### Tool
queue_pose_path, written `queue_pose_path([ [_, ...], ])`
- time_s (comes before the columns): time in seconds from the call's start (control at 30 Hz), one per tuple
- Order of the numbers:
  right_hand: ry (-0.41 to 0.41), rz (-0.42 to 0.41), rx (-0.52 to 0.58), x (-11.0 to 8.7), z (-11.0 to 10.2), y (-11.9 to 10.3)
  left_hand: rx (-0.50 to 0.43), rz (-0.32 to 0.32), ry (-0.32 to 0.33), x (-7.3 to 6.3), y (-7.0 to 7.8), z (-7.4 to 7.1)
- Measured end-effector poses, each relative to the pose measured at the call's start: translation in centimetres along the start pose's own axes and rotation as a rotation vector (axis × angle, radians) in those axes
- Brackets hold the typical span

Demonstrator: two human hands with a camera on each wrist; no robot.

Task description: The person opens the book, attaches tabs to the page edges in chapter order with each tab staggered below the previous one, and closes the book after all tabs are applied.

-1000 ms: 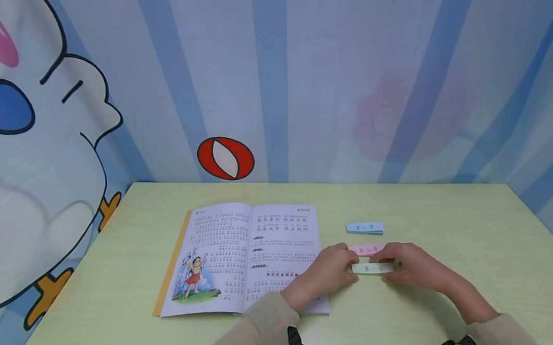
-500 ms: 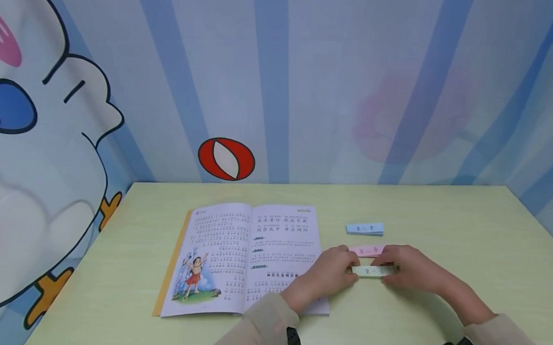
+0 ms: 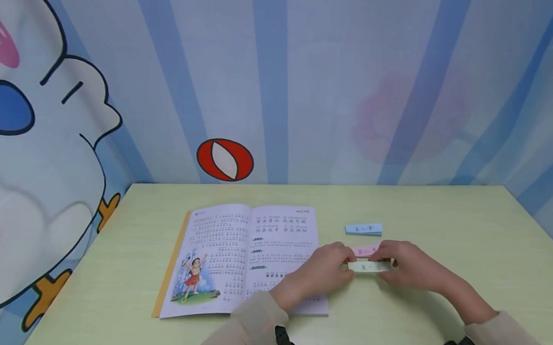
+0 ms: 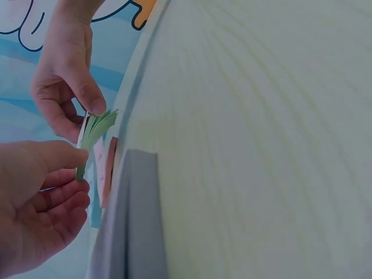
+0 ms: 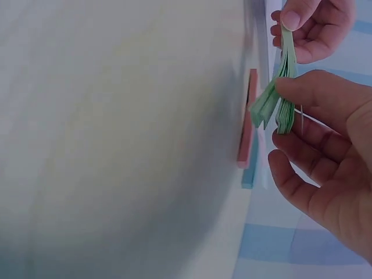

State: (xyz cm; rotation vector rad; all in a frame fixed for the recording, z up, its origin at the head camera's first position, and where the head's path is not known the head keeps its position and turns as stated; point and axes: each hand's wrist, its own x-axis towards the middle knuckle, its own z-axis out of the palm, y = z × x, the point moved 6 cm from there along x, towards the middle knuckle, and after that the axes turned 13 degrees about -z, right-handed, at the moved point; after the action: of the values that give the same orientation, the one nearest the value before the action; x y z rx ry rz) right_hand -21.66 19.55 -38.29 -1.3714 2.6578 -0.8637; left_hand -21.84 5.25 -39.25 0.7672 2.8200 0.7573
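Blue-striped backdrop [image 3: 327, 92], bearing a large white cartoon figure [image 3: 36, 196], rises behind the far edge of the desk. The pale yellow-green desk [image 3: 480, 230] fills the lower part of the head view; its far left and far right corners are both visible. An open book [image 3: 220, 263] lies on the desk, nearer the left edge than the right, with an illustration at the lower left of its left page. Two beige sleeves [image 3: 252, 320] enter from the near side. The left hand [image 3: 323, 269], in front of the book's right page, pinches one end of a green pad between thumb and fingers. The right hand [image 3: 412, 265] pinches the other end, thumb against the leaves. The green pad [image 3: 365, 267] is thus stretched between the hands, right of the book; its leaves fan apart at the right-hand end, as both wrist views show. Whether it touches the desk cannot be told. A blue pad [image 3: 363, 229] lies nearest the far edge of the desk, its layers slightly askew. A pink pad [image 3: 365, 250], partly hidden by the hands, lies between the blue and green ones.
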Motion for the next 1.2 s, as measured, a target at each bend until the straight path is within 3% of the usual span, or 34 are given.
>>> queue_pose_path([
  [0.3,-0.013,-0.039,0.011,0.7,-0.8,-1.7,0.003,0.023,-0.020,-1.0,0.0,-1.5],
  [0.47,-0.020,-0.038,0.042,1.0,-0.8,-2.6,0.024,0.059,-0.008,-1.9,0.1,-2.1],
  [0.63,-0.013,-0.021,0.084,1.1,-0.6,-3.6,-0.006,0.053,0.021,-2.8,-0.1,-2.4],
  [0.77,0.001,-0.031,0.098,1.3,-0.2,-4.3,-0.007,0.049,0.056,-3.8,-0.5,-2.6],
  [1.0,0.050,-0.122,0.062,1.6,1.1,-5.3,-0.014,0.049,0.064,-5.3,-1.1,-2.6],
  [1.2,0.045,-0.117,0.077,2.0,2.3,-5.8,-0.030,0.036,0.072,-6.3,-1.7,-2.6],
])
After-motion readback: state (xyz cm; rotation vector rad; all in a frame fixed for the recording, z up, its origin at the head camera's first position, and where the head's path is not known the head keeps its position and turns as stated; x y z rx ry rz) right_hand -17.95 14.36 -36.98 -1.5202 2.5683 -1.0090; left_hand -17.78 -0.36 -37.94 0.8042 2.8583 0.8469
